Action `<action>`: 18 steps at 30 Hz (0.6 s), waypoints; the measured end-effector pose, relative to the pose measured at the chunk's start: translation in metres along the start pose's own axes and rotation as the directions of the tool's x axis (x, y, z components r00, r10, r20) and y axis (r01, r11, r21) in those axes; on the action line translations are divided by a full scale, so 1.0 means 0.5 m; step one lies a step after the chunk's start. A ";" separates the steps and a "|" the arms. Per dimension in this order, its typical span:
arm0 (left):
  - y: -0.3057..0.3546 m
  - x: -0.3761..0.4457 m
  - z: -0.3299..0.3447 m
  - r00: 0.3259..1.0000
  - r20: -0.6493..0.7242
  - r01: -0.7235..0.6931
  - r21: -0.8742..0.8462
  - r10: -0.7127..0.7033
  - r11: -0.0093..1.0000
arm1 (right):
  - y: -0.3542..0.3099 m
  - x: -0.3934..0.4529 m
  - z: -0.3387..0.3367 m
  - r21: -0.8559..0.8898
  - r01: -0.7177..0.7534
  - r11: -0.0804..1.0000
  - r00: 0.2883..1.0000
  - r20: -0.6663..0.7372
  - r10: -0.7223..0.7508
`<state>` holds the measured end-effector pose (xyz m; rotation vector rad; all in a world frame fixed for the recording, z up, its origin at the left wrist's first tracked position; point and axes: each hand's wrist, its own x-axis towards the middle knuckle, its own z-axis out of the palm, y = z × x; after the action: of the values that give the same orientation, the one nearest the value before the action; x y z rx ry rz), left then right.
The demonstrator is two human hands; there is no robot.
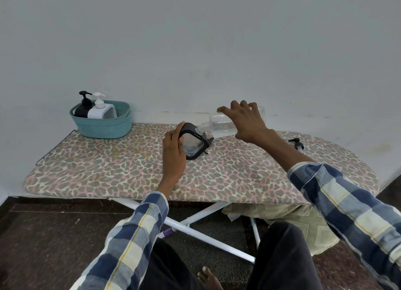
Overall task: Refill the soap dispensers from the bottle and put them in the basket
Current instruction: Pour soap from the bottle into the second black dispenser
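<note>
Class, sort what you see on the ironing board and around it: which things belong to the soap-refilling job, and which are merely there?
Part of the job:
clear bottle, tipped by the right hand
black-framed dispenser, steadied by the left hand
loose pump
basket with black dispenser and white dispenser

Merely there:
ironing board
folded cloth underneath

Sleeves: long, checked in navy, pale blue and cream, with thin yellow lines crossing the checks.
Cuffs: the same check, hemmed with visible stitching, ending at the wrists.
Left hand (174, 147): bare, no ring or watch visible.
Right hand (245, 121): bare, nothing worn that shows.
Trousers: dark, plain, below the ironing board (130, 170).
Foot: bare, toes visible between the trouser legs.
</note>
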<state>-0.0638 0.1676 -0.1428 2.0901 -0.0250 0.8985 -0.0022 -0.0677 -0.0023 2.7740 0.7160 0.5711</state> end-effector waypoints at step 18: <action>-0.001 0.002 0.001 1.000 0.000 0.000 0.008 0.000 1.000 | 0.002 0.003 0.004 -0.015 0.007 1.000 1.000 -0.016 -0.007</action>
<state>-0.0626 0.1678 -0.1429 2.0975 -0.0208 0.9001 0.0002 -0.0678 -0.0034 2.7557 0.7211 0.5950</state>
